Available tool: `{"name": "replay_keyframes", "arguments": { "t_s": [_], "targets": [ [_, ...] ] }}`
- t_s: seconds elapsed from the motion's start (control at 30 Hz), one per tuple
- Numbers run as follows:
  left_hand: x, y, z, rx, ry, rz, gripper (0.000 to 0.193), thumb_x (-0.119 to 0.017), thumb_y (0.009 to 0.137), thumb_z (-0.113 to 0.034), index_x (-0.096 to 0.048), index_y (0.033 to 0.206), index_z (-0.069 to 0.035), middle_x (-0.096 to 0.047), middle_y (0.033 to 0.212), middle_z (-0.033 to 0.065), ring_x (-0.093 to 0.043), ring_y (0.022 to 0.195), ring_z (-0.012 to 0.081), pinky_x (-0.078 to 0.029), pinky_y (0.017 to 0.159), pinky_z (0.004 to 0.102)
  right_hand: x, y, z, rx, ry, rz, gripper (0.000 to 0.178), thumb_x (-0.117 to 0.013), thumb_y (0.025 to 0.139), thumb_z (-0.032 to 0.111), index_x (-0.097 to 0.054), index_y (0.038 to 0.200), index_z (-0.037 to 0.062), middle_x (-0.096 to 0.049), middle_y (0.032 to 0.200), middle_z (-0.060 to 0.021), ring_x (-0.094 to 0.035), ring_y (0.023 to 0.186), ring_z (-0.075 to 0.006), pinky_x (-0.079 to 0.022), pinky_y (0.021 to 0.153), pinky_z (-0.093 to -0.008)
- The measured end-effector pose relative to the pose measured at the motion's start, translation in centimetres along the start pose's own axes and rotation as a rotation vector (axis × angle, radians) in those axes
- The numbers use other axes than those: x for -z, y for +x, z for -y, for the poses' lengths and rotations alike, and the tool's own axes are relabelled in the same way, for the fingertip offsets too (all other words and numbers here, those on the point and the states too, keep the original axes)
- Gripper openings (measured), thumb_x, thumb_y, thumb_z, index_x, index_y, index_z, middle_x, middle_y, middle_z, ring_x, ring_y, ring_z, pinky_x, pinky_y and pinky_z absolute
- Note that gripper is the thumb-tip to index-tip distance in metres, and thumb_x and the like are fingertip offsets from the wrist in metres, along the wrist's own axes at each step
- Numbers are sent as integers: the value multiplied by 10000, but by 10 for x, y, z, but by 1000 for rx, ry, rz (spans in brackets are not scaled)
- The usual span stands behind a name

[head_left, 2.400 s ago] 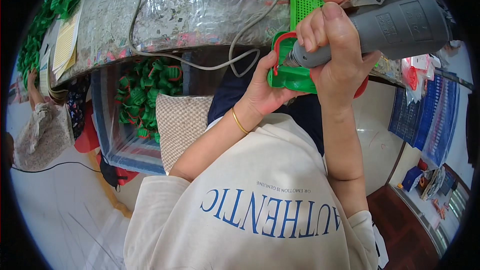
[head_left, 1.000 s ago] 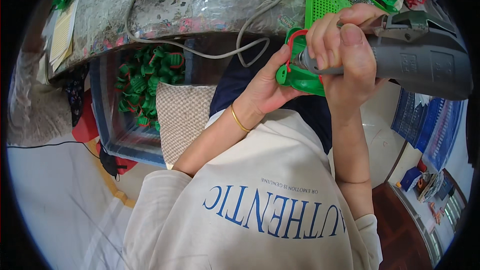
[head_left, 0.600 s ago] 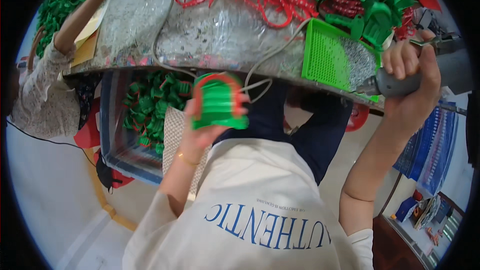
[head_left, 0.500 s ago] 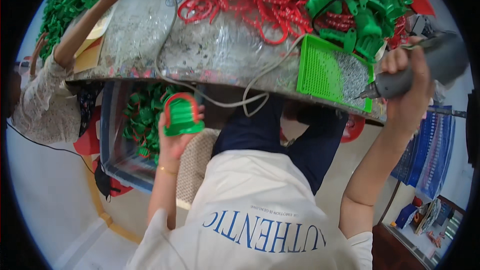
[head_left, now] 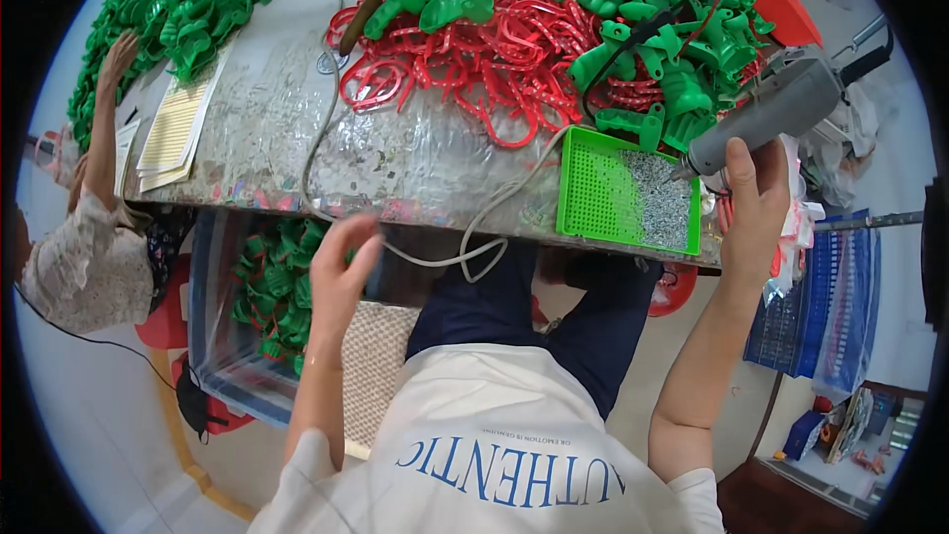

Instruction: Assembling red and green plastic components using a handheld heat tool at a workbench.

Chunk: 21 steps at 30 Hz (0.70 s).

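My right hand [head_left: 756, 193] grips a grey electric screwdriver [head_left: 776, 107] from below, at the right. The screwdriver's tip points down-left at the heap of small silver screws [head_left: 654, 200] in a bright green perforated tray [head_left: 583, 227]. My left hand [head_left: 341, 272] hovers at the table's front edge, beside a blue-grey bin [head_left: 203, 307]. It holds nothing; its thumb stands apart from the fingers, which are slightly blurred. Inside the bin lie green plastic parts with red straps [head_left: 282, 287].
Red straps [head_left: 494, 59] and green plastic parts [head_left: 455, 0] are heaped on the table [head_left: 257, 119]. A white cable [head_left: 311, 158] loops over the front edge. At the left, another person's hand [head_left: 121, 54] is near more green parts and a paper pad [head_left: 178, 129].
The green part with its red strap has left my left hand, which now shows bare fingers. My right hand has brought the screwdriver leftward, its tip now at the screws. The view has shifted.
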State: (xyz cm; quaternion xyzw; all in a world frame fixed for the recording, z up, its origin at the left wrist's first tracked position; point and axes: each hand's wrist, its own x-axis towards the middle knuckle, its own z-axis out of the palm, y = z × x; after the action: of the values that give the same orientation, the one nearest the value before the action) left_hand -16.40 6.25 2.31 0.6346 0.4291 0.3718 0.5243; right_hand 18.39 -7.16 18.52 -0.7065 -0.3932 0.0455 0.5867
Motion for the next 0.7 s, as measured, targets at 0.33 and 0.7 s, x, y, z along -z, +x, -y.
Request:
{"name": "replay_keyframes", "arguments": {
  "t_s": [0.33, 0.7],
  "targets": [
    [-139, 241, -53, -599, 185, -105, 353, -687, 799, -161, -605, 1103, -3, -594, 888, 147, -607, 776, 248, -493, 745, 340, 4, -22, -9, 102, 122, -118, 389, -579, 901, 66, -440, 1256, -10, -581, 1082, -104, -548, 1020, -157, -426, 918, -276],
    [-87, 87, -81, -842, 226, 261, 153, -612, 780, 15, -598, 925, -34, -596, 986, 143, -596, 893, 320, -492, 754, 361, -31, -57, -31, -281, 272, 337, 359, -554, 914, 95, -473, 1255, 14, -623, 1009, -95, -604, 824, -120, -478, 727, -245]
  ]
}}
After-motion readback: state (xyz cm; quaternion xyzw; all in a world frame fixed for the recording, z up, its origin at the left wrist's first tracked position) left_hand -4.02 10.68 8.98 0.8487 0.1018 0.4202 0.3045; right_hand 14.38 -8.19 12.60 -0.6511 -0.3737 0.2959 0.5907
